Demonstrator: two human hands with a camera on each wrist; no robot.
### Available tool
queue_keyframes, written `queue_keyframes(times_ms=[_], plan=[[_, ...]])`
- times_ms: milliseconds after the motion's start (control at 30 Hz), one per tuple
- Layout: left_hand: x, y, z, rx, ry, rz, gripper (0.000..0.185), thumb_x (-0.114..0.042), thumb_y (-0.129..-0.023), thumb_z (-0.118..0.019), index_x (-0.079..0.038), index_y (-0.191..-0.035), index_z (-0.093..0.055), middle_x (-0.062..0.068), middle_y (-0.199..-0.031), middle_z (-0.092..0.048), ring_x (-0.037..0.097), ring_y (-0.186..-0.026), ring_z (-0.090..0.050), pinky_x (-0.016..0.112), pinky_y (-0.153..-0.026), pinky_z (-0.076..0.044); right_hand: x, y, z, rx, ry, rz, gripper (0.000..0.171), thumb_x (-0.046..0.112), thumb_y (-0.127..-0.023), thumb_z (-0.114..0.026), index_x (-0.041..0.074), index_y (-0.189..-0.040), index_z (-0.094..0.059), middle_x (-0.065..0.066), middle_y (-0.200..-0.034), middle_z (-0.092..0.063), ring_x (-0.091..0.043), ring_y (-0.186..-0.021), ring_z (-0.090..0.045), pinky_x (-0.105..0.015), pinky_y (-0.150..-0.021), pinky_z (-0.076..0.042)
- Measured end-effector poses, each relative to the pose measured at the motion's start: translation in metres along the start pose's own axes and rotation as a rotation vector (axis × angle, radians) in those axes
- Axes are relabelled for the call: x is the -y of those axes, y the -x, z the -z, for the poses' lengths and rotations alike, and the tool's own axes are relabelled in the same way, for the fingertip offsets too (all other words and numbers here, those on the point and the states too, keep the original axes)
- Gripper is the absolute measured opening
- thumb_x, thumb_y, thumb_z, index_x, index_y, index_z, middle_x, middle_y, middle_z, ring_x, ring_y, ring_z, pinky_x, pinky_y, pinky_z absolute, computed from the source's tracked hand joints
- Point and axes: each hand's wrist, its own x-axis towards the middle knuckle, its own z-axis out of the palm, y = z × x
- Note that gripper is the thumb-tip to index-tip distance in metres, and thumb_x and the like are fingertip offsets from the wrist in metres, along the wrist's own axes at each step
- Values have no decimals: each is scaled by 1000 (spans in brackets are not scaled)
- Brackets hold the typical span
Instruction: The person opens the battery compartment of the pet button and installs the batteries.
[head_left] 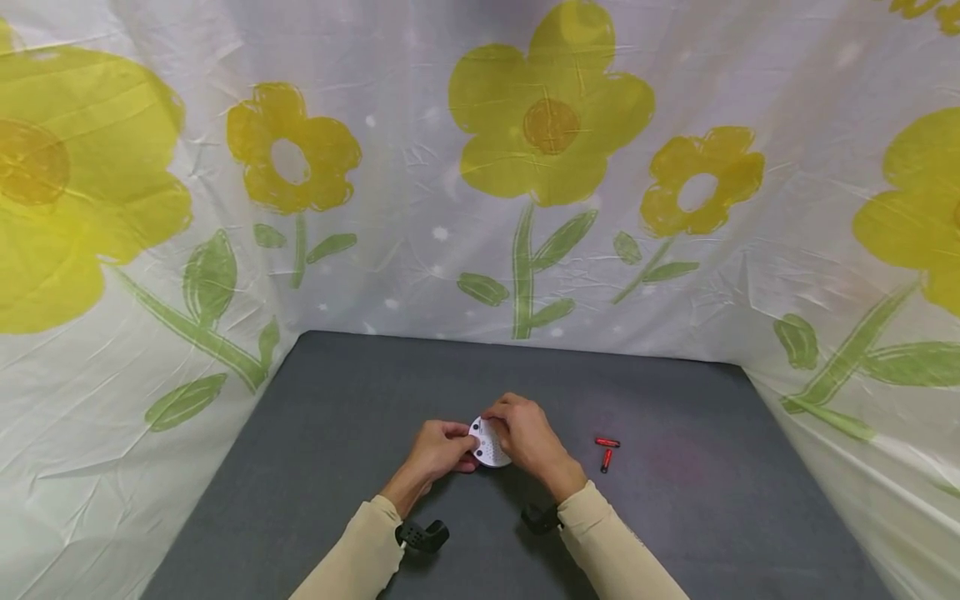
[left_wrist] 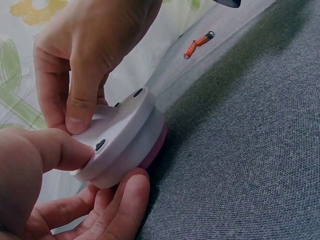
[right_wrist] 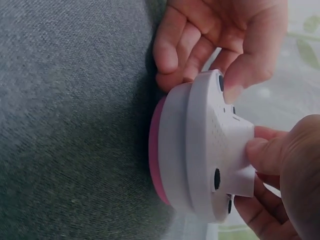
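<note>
1. Hands are seen over a gray table [head_left: 315,433], close together near the front edge.
2. A small round white gadget [head_left: 489,446] is held between them, just above the table top.
3. The gadget is white with a pink band [right_wrist: 154,150] on the side that faces the table.
4. Small black dots [right_wrist: 217,178] are seen on its white face, along with many tiny holes.
5. The gadget is pinched by the left hand [head_left: 441,450], with the thumb on the white face and the fingers curled under the rim.
6. A flat white flap [right_wrist: 240,155] on the face is pinched by the right hand [head_left: 528,437] between thumb and fingers.
7. Two little red batteries [head_left: 607,451] are seen on the table to the right, well apart from the hands.
8. One battery is laid flat across and the other is pointed toward it.
9. A white sheet with yellow flowers [head_left: 547,108] is hung behind and around the table.
</note>
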Motion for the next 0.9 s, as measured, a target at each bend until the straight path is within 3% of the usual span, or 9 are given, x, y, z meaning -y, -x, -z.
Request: queue_keyframes(times_ms=[300, 533, 900], plan=[[-1, -1, -1, 7, 27, 1, 39, -6, -96, -75, 12, -129, -70, 18, -105, -81, 21, -80, -80, 32, -71, -70, -8, -1, 17, -12, -25, -75, 16, -3, -102, -70, 7, -105, -83, -9, -105, -74, -25, -95, -74, -41, -80, -65], [1, -1, 0, -2, 29, 18, 38, -5, -95, -75, 11, -129, -71, 16, -104, -81, 19, -79, -79, 32, -71, -70, -39, 4, 46, -59, 21, -128, 17, -5, -98, -69, 5, -101, -83, -10, -100, -74, -27, -91, -73, -46, -80, -63], [2, -3, 0, -8, 38, 26, 36, -5, -96, -75, 10, -128, -71, 16, -104, -80, 18, -77, -79, 31, -70, -69, -92, 45, 99, -25, 106, -268, 15, -5, -101, -67, 0, -103, -81, -15, -100, -75, -33, -89, -72, -52, -77, -63]])
